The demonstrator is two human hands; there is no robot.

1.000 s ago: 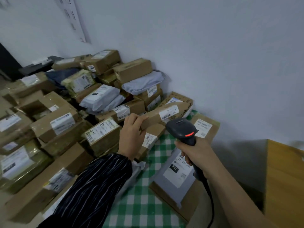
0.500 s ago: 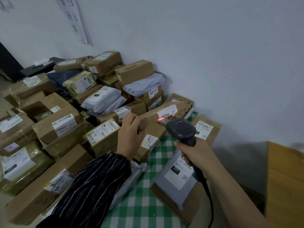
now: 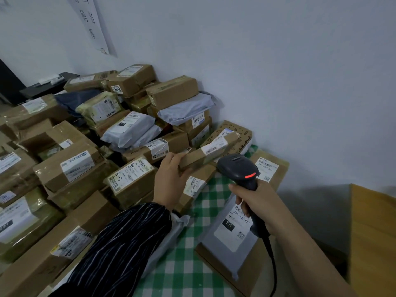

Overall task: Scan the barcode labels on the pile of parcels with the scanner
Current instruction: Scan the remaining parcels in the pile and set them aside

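A large pile of parcels, brown cartons and grey mailer bags with white barcode labels, fills the left and centre against the wall. My left hand grips the near end of a long thin brown box and holds it tilted, its white label facing up. My right hand holds the black corded scanner by its handle. The scanner's head sits just right of the thin box, a red light glowing on its back.
A green-and-white checked cloth covers the table. On it at the right lies a grey mailer bag on a flat carton, with a labelled carton behind the scanner. A wooden surface stands at far right, by the white wall.
The red scan line seen on the thin box's label half a second ago is gone. Both hands have stayed almost still, with the box and scanner held as before.
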